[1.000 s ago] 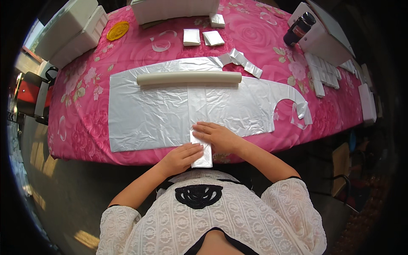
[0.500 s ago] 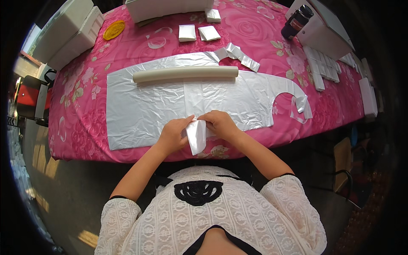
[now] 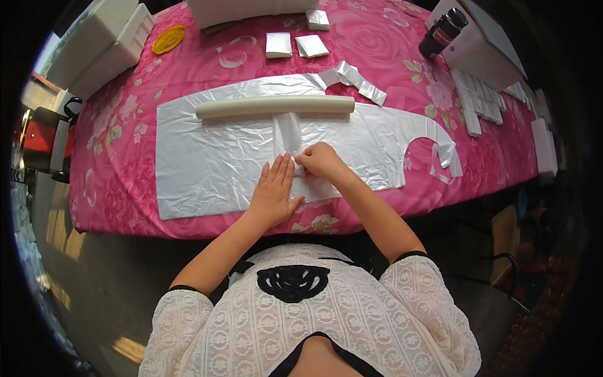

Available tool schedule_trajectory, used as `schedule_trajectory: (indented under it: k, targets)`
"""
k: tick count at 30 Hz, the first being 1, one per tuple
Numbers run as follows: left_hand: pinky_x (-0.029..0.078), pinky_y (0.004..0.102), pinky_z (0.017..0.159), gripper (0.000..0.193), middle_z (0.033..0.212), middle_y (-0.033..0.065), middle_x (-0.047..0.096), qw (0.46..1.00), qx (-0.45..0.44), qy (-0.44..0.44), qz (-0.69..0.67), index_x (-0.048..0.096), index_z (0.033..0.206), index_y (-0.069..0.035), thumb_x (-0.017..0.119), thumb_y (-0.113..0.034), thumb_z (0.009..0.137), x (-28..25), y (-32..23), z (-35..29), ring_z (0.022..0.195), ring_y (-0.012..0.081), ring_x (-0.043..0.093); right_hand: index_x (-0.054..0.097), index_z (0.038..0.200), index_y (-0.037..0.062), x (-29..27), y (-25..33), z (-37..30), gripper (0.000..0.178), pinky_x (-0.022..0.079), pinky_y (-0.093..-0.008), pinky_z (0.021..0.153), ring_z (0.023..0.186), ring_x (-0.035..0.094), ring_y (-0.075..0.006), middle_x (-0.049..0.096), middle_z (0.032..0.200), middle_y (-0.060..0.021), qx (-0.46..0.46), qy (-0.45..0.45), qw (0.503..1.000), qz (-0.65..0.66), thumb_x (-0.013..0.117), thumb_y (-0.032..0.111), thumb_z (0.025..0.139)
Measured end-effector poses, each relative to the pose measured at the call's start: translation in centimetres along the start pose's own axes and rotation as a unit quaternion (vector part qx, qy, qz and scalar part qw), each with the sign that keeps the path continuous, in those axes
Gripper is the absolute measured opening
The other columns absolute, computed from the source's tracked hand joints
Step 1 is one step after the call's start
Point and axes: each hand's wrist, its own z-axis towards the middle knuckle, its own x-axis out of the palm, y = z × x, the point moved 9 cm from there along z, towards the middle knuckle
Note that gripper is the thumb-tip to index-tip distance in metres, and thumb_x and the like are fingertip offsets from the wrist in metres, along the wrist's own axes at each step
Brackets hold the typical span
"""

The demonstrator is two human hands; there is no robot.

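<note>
A pink flower-printed counter (image 3: 116,191) stands before the person, whose white lace top (image 3: 301,339) is nearest. The left hand (image 3: 273,191) lies flat, palm down, on a silvery plastic sheet (image 3: 213,157), fingers extended and holding nothing. Beside its fingertips, the right hand (image 3: 319,161) has thumb and fingers pinched together on a folded film strip (image 3: 289,131). That strip lies on the middle of the sheet, running up toward a cream tube (image 3: 276,107) resting across it. Beyond the sheet sit three folded silvery packets (image 3: 278,45); a yellow disc (image 3: 168,39) lies farther left, a dark flask (image 3: 443,34) stands at the right, and a white box (image 3: 251,11) is at the far edge.
</note>
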Motion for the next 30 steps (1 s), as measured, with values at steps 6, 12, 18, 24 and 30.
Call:
schedule_trajectory:
  k: [6, 12, 18, 24, 30]
  targets:
    - [0.012, 0.0445, 0.108, 0.083, 0.144, 0.0200, 0.015, 1.000, -0.014, -0.001, 0.009, 0.019, 0.137, 0.005, 0.056, -0.040, 0.078, 0.3, 0.2, -0.3, 0.135, 0.0310, 0.015, 0.058, 0.100, 0.0002, -1.2, 3.6, -4.8, 0.034, 0.045, -0.0337, 0.075, 0.089, 0.059, -0.0229, 0.062, 0.093, -0.0144, -0.182, -0.174, 0.948, -0.197, 0.061, 0.022, 0.075]
    - [0.015, 0.0435, 0.108, 0.073, 0.141, 0.0208, 0.024, 1.000, -0.013, -0.005, 0.002, 0.029, 0.133, 0.005, 0.057, -0.035, 0.078, -0.3, 0.3, -0.1, 0.133, 0.0310, 0.020, 0.048, 0.120, 0.0034, 1.8, 4.4, -4.8, 0.052, 0.033, -0.0363, 0.100, 0.122, 0.038, -0.0263, 0.044, 0.130, -0.0132, -0.462, -0.157, 0.775, -0.402, 0.065, 0.022, 0.074]
    - [0.041, 0.0376, 0.093, 0.033, 0.115, 0.0169, 0.054, 0.983, 0.102, -0.126, -0.083, 0.057, 0.103, 0.002, 0.063, -0.009, 0.073, -3.9, 1.3, -0.4, 0.110, 0.0308, 0.050, 0.046, 0.124, 0.0011, 0.3, 5.5, -3.3, 0.050, 0.030, -0.0356, 0.104, 0.123, 0.039, -0.0279, 0.043, 0.132, -0.0126, -0.445, -0.048, 0.835, -0.321, 0.057, 0.015, 0.076]
    - [0.049, 0.0329, 0.078, 0.016, 0.095, 0.0104, 0.063, 0.969, 0.143, -0.198, -0.046, 0.059, 0.086, -0.001, 0.062, -0.003, 0.071, -4.5, 1.3, 0.3, 0.090, 0.0259, 0.061, 0.056, 0.114, 0.0016, -0.4, 5.4, -2.1, 0.045, 0.034, -0.0355, 0.101, 0.120, 0.043, -0.0283, 0.050, 0.125, -0.0137, -0.428, -0.044, 0.867, -0.252, 0.049, -0.002, 0.070]
    - [0.051, 0.0335, 0.074, 0.012, 0.092, 0.0092, 0.064, 0.969, 0.112, -0.137, -0.171, 0.055, 0.077, -0.004, 0.064, -0.003, 0.068, -4.5, 1.2, -0.1, 0.086, 0.0256, 0.062, 0.062, 0.099, 0.0039, -0.1, 5.6, -4.0, 0.036, 0.045, -0.0343, 0.086, 0.100, 0.056, -0.0259, 0.061, 0.107, -0.0087, -0.476, -0.072, 0.834, -0.269, 0.057, -0.005, 0.065]
